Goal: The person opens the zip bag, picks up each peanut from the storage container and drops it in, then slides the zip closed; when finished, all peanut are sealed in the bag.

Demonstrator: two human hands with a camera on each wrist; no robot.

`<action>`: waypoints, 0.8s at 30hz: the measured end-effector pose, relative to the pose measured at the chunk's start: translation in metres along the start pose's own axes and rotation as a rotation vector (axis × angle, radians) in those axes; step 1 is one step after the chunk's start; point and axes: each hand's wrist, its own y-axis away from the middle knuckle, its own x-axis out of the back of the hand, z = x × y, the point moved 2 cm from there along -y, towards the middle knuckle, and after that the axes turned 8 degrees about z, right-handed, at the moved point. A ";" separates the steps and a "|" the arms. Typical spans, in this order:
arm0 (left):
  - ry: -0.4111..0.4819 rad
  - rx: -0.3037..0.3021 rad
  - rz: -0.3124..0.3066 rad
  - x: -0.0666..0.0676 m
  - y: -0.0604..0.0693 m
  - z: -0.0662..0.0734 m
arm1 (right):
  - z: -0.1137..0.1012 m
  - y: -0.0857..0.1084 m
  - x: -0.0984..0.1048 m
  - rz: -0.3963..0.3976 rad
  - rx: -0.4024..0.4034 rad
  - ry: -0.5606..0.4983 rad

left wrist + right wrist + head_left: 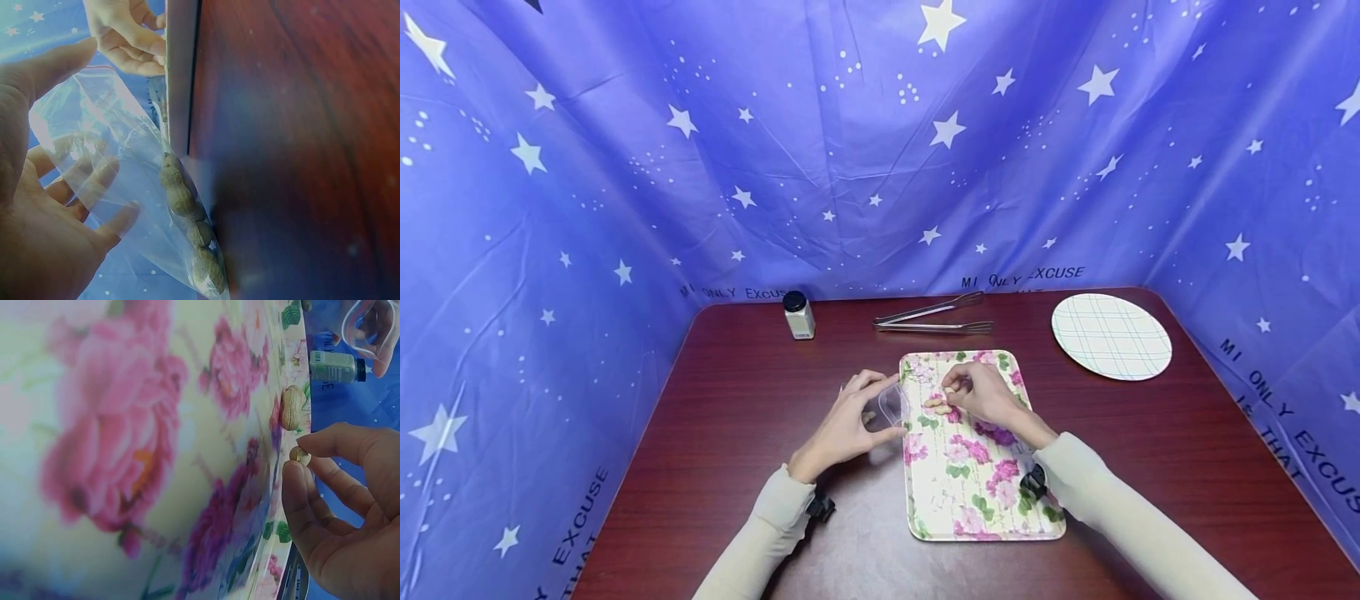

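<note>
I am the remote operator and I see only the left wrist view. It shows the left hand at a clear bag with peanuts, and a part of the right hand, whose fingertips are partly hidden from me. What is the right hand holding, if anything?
Observer: In the right wrist view, the right hand pinches a peanut.
Operator: Thank you. Is there any other peanut outside of the bag?
Observer: Yes, at least one loose peanut lies on the flowered tray.
Operator: And is there something to the right of this tray?
Observer: Yes. The head view shows a plate with crossing lines on the table, past the tray's far right corner.
</note>
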 end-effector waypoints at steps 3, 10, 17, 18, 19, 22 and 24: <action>0.001 -0.001 0.000 0.000 0.000 0.000 | -0.001 0.002 0.002 0.012 0.018 0.002; 0.001 -0.001 0.002 0.000 0.000 0.001 | -0.009 0.009 0.005 -0.005 -0.013 -0.048; 0.002 -0.011 0.002 0.000 0.000 0.005 | -0.026 0.015 0.002 0.006 0.024 -0.067; 0.003 -0.010 0.000 0.000 0.000 0.005 | -0.029 0.016 0.002 0.000 0.025 -0.074; 0.007 -0.005 -0.005 -0.001 0.000 0.006 | -0.032 0.017 0.002 -0.007 0.028 -0.083; 0.017 0.011 -0.020 -0.001 0.000 0.006 | -0.042 0.018 0.001 -0.014 0.045 -0.096; 0.015 0.013 -0.024 -0.001 -0.001 0.005 | -0.049 0.019 0.001 -0.014 0.061 -0.112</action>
